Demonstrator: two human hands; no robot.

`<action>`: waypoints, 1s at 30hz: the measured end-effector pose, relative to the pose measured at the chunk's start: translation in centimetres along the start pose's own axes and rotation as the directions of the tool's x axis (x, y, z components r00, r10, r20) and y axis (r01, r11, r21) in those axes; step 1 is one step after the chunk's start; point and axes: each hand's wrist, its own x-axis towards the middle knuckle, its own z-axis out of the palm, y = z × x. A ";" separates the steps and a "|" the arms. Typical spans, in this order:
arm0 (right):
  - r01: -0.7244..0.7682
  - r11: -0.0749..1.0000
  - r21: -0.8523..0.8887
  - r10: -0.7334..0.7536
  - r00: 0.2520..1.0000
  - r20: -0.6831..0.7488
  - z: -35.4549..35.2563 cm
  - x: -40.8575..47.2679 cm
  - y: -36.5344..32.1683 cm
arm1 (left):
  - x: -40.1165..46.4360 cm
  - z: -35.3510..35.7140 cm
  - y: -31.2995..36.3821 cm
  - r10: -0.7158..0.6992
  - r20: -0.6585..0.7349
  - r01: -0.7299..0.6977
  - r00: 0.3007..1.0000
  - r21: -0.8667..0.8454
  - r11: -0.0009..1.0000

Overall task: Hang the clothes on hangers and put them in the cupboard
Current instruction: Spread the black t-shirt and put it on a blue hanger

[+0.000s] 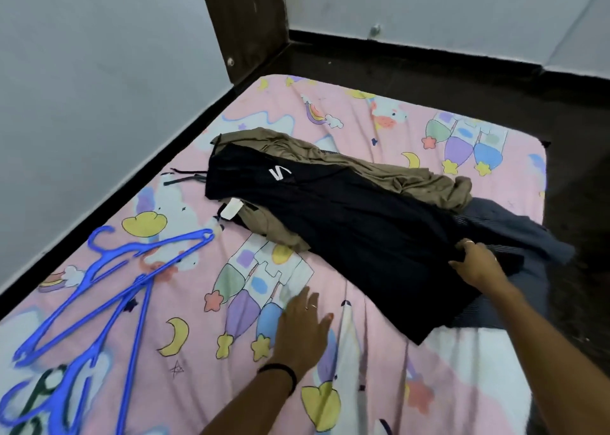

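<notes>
Black garment [356,236] – centre frame on bed [429,117], over tan clothes [379,167]; right hand [478,263] grips its edge. Left hand [303,322] – fingers flat, lower centre. Blue hangers [99,286] lower left

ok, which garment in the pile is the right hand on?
The black garment on top, with the white logo; the right hand grips its near edge. The tan one lies underneath, untouched.

Head-worn wide view, facing forward and down, near the bed [363,352]
</notes>
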 end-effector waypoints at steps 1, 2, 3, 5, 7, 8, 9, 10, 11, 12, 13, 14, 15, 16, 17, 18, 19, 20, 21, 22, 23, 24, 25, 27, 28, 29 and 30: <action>0.008 1.000 -0.014 -0.008 0.999 -0.039 0.5 -0.5 -0.4 | -0.5 1.2 -0.6 0.036 -0.014 -0.037 0.999 -0.057 0.998; 0.010 0.999 -0.048 -0.013 0.998 -0.064 1.3 -1.3 -0.8 | -1.2 2.5 -1.6 0.069 -0.035 -0.072 0.997 -0.108 0.992; 0.013 0.997 -0.078 -0.019 0.997 -0.080 1.8 -2.0 -1.2 | -1.9 3.5 -2.4 0.090 -0.051 -0.097 0.995 -0.156 0.983; 0.003 0.997 -0.075 -0.014 0.989 -0.149 3.1 -3.7 -2.0 | -3.5 4.7 -4.2 0.106 -0.089 -0.122 0.990 -0.205 0.971; -0.053 0.998 0.039 0.058 0.985 -0.160 5.0 -6.2 -3.5 | -5.1 5.0 -6.0 0.110 -0.124 -0.135 0.986 -0.216 0.967; -0.077 0.996 0.050 0.082 0.989 -0.123 6.3 -7.8 -4.4 | -5.7 5.0 -6.9 0.114 -0.142 -0.144 0.983 -0.222 0.964; -0.085 0.996 -0.012 0.083 0.993 -0.086 8.0 -9.8 -5.2 | -6.7 5.0 -7.8 0.126 -0.158 -0.160 0.979 -0.225 0.961; -0.071 0.994 -0.087 0.067 0.996 -0.055 9.6 -11.4 -5.8 | -7.3 4.8 -8.4 0.135 -0.163 -0.170 0.977 -0.225 0.959; -0.046 0.989 -0.141 0.039 0.998 -0.052 11.2 -12.9 -6.2 | -7.9 4.5 -8.9 0.139 -0.166 -0.175 0.976 -0.222 0.959; -0.024 0.987 -0.158 0.011 0.997 -0.083 12.5 -14.3 -6.3 | -9.0 4.2 -9.3 0.137 -0.172 -0.173 0.975 -0.214 0.961; -0.002 0.991 -0.132 -0.017 0.990 -0.139 13.1 -15.1 -6.2 | -9.7 3.9 -9.6 0.136 -0.175 -0.173 0.975 -0.215 0.961; 0.017 0.995 -0.100 -0.037 0.978 -0.204 13.1 -15.7 -6.0 | -10.3 3.4 -9.9 0.142 -0.183 -0.182 0.973 -0.221 0.958; 0.029 0.997 -0.069 -0.045 0.969 -0.244 12.8 -15.9 -5.7 | -10.8 3.1 -10.2 0.153 -0.193 -0.196 0.969 -0.227 0.954; 0.031 0.998 -0.050 -0.044 0.962 -0.269 12.3 -15.9 -5.4 | -11.2 2.7 -10.5 0.159 -0.194 -0.203 0.968 -0.232 0.951; 0.032 0.999 -0.036 -0.041 0.958 -0.284 11.7 -16.0 -5.2 | -11.5 2.0 -10.7 0.165 -0.198 -0.211 0.966 -0.236 0.949; 0.028 0.999 -0.030 -0.036 0.958 -0.283 11.2 -15.9 -5.0 | -11.7 1.5 -10.9 0.164 -0.196 -0.210 0.967 -0.243 0.947; 0.032 0.999 -0.027 -0.038 0.959 -0.281 10.6 -15.9 -4.9 | -11.7 1.0 -11.1 0.158 -0.198 -0.205 0.967 -0.244 0.948; 0.041 0.999 -0.022 -0.045 0.958 -0.282 10.1 -15.7 -4.8 | -11.5 0.4 -11.3 0.151 -0.201 -0.198 0.968 -0.240 0.950; 0.053 0.999 -0.009 -0.053 0.958 -0.283 9.4 -15.8 -4.7 | -11.3 0.0 -11.3 0.144 -0.206 -0.192 0.968 -0.236 0.952; 0.059 0.998 0.015 -0.053 0.960 -0.275 8.7 -15.9 -4.7 | -11.0 -0.4 -11.2 0.134 -0.214 -0.186 0.968 -0.247 0.951; 0.074 0.996 0.050 -0.058 0.962 -0.268 8.0 -16.1 -4.7 | -10.7 -0.6 -11.1 0.122 -0.219 -0.182 0.968 -0.278 0.943; 0.120 0.989 0.091 -0.093 0.962 -0.257 7.5 -16.4 -4.6 | -10.6 -0.8 -10.7 0.095 -0.214 -0.165 0.972 -0.339 0.926; 0.188 0.973 0.136 -0.152 0.959 -0.239 7.0 -17.1 -4.9 | -10.6 -1.0 -10.3 0.056 -0.198 -0.136 0.979 -0.416 0.899; 0.322 0.922 0.215 -0.290 0.942 -0.168 6.6 -19.4 -5.4 | -11.1 -1.5 -9.2 0.000 -0.130 -0.069 0.992 -0.531 0.845; 0.368 0.899 0.237 -0.348 0.929 -0.122 6.8 -20.9 -5.7 | -11.5 -1.6 -8.8 -0.008 -0.097 -0.047 0.995 -0.555 0.831; 0.395 0.886 0.244 -0.390 0.918 -0.071 6.8 -23.0 -6.2 | -12.0 -1.6 -8.6 -0.013 -0.077 -0.034 0.997 -0.572 0.820; 0.417 0.878 0.236 -0.427 0.904 -0.007 7.1 -25.1 -6.5 | -12.6 -1.5 -8.5 -0.016 -0.069 -0.027 0.998 -0.587 0.809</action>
